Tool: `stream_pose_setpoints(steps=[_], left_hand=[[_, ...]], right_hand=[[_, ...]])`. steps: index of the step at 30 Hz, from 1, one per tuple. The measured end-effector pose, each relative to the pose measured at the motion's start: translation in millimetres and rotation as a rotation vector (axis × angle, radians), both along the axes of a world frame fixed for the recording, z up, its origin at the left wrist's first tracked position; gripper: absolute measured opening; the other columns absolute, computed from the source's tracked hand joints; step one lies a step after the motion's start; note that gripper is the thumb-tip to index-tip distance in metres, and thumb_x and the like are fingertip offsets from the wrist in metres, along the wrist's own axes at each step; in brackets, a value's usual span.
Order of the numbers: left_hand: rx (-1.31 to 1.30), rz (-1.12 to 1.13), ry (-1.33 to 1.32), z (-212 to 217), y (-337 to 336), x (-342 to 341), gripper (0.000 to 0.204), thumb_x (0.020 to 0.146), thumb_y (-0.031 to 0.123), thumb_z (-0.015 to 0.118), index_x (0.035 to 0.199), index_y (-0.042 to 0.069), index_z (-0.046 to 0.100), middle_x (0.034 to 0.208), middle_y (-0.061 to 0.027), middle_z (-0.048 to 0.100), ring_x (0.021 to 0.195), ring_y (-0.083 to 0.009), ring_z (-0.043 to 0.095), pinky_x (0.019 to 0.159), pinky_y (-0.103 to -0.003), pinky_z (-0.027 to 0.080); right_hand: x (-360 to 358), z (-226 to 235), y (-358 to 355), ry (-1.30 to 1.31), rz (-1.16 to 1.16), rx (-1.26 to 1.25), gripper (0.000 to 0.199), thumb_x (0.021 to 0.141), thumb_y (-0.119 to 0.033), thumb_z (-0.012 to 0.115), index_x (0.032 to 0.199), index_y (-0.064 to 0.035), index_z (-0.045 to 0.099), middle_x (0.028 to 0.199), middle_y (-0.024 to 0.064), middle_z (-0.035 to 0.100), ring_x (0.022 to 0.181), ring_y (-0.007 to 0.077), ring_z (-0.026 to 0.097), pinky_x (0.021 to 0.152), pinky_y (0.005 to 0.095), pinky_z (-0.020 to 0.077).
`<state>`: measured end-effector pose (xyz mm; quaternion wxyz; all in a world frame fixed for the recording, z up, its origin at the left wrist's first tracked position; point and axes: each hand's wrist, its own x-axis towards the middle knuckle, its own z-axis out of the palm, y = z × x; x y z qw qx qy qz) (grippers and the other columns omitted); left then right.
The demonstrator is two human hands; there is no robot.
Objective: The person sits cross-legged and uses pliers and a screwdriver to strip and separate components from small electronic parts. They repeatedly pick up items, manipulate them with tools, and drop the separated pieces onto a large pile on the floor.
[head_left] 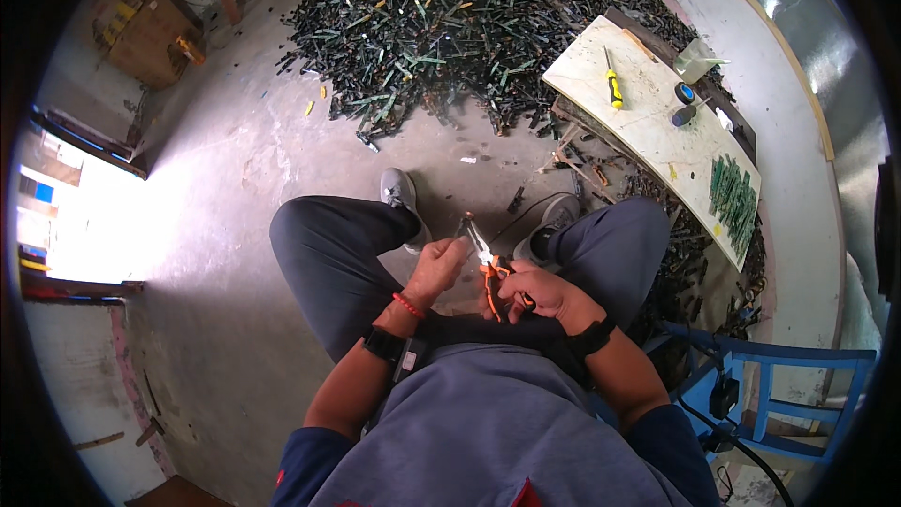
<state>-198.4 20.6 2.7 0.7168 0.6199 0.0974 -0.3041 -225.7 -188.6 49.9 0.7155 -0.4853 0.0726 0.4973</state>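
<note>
Right hand (544, 293) grips orange-handled metal pliers (487, 268) | left hand (436, 268) pinches a small pale strip (466, 228) at the pliers' tip | seated above a grey concrete floor (235, 178)

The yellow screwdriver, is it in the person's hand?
No, the yellow screwdriver lies on the pale board, while the right hand holds orange pliers.

Orange plastic grips on the pliers (492, 280), shiny metal at the nose; floor (244, 169) rough matt concrete; trousers (328, 253) soft dark cloth; tabletop (648, 122) pale, scuffed board.
</note>
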Motion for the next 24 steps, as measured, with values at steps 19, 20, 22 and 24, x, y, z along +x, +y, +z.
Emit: stream_pose_setpoints(steps=[19,20,22,24], left_hand=[[0.064,-0.010,-0.008,-2.3,-2.7,-1.8,0.037,0.095,0.037,0.054,0.071,0.009,0.051,0.054,0.0051,0.039,0.041,-0.0060,0.032,0.039,-0.025,0.025],[0.074,-0.024,-0.013,-4.5,-2.3,-1.5,0.037,0.095,0.037,0.054,0.071,0.010,0.051,0.054,0.0052,0.040,0.041,-0.0060,0.032,0.038,-0.025,0.025],[0.089,-0.036,-0.053,-9.3,-2.8,-1.5,0.037,0.095,0.037,0.054,0.070,0.010,0.051,0.054,0.0052,0.040,0.041,-0.0058,0.033,0.038,-0.025,0.025],[0.101,-0.030,-0.125,-15.6,-3.0,-2.4,0.037,0.096,0.036,0.053,0.070,0.010,0.051,0.054,0.0052,0.041,0.041,-0.0056,0.034,0.038,-0.025,0.026]], right_hand=[[-0.6,3.1,-0.5,0.004,0.000,-0.094,0.036,0.077,-0.016,0.054,0.111,-0.0009,0.052,0.093,0.0122,0.067,0.077,0.0200,0.068,0.050,0.0262,0.0471],[0.3,2.5,-1.3,0.015,0.001,-0.070,0.037,0.077,-0.016,0.054,0.111,-0.0007,0.052,0.093,0.0120,0.067,0.077,0.0199,0.068,0.049,0.0260,0.0467],[1.9,0.3,-3.3,0.038,0.005,-0.024,0.038,0.077,-0.016,0.054,0.111,-0.0004,0.053,0.092,0.0117,0.067,0.077,0.0197,0.068,0.048,0.0255,0.0459],[2.4,0.4,-3.2,0.035,0.012,-0.035,0.038,0.077,-0.016,0.054,0.111,-0.0002,0.053,0.092,0.0114,0.067,0.076,0.0196,0.068,0.049,0.0255,0.0460]])
